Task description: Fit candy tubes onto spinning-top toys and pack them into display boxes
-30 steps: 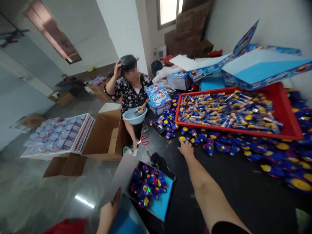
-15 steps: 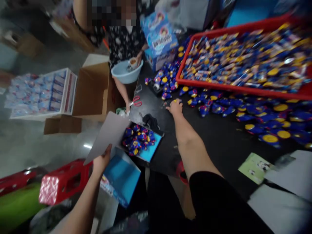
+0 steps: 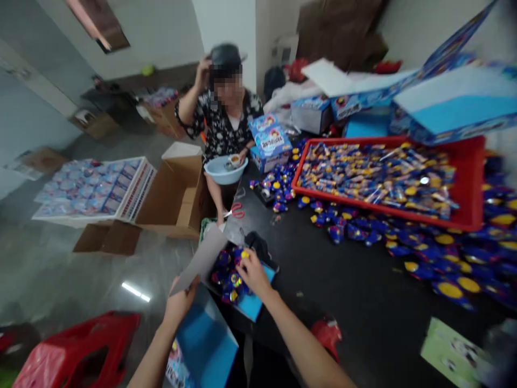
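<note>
My left hand (image 3: 181, 296) is closed on the edge of a grey card sheet (image 3: 202, 258), tilted beside a shallow blue box (image 3: 252, 307). That box holds several dark blue wrapped candies (image 3: 226, 275). Over its right part is my right hand (image 3: 253, 272), its fingers pinched round a yellow and blue candy (image 3: 244, 254). An open blue box (image 3: 208, 345) stands below the sheet, near my lap.
A red tray (image 3: 468, 183) of small wrapped sweets lies on the black table (image 3: 323, 280), with loose candies along its edge. Red scissors (image 3: 237, 210) lie near a seated person (image 3: 232, 118) with a blue basin (image 3: 224, 172). A cardboard box (image 3: 173, 199) stands left.
My right hand has moved from the table near the tray down-left to the shallow box and now holds a candy. The view has tilted up. The person's raised hand now shows at the cap.
</note>
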Demonstrator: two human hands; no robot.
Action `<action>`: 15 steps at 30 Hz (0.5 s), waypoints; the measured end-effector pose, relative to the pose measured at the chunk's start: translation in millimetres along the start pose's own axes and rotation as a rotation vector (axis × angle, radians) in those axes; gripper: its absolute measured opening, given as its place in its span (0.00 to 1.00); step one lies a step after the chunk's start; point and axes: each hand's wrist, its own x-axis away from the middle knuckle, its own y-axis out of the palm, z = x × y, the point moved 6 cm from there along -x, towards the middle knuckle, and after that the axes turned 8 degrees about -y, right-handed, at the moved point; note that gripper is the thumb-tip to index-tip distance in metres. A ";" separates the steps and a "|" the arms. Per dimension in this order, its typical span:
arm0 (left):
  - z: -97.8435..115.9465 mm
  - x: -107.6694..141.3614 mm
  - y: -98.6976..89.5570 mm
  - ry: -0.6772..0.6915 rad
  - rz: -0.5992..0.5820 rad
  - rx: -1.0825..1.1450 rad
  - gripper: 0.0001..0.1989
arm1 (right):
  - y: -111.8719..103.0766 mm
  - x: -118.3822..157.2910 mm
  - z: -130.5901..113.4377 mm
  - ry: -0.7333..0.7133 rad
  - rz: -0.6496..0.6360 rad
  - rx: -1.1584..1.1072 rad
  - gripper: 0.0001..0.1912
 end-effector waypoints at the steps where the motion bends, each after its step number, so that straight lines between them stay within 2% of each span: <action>1: -5.1 -0.5 -3.0 0.024 0.002 0.004 0.18 | 7.2 -2.4 -6.1 -0.030 -0.018 -0.005 0.07; 3: -24.8 2.2 -11.0 0.055 0.011 0.010 0.14 | 13.0 -5.3 -9.7 -0.055 -0.037 -0.002 0.09; 5: -58.7 10.1 -19.9 0.056 0.020 0.008 0.18 | 8.7 -3.0 -5.0 -0.049 -0.035 0.005 0.12; 8: -132.5 30.9 -36.3 -0.040 0.052 -0.038 0.28 | -9.5 11.1 8.0 -0.015 0.016 0.020 0.17; 11: -216.0 66.5 -60.6 -0.213 0.095 -0.075 0.30 | -30.3 33.6 10.1 0.028 0.118 0.053 0.24; 13: -266.9 97.4 -81.1 -0.296 0.146 -0.060 0.31 | -38.5 49.9 -6.2 0.038 0.195 0.081 0.26; 15: -312.6 128.5 -103.6 -0.377 0.226 -0.051 0.31 | -38.0 65.3 -43.7 -0.023 0.306 0.108 0.21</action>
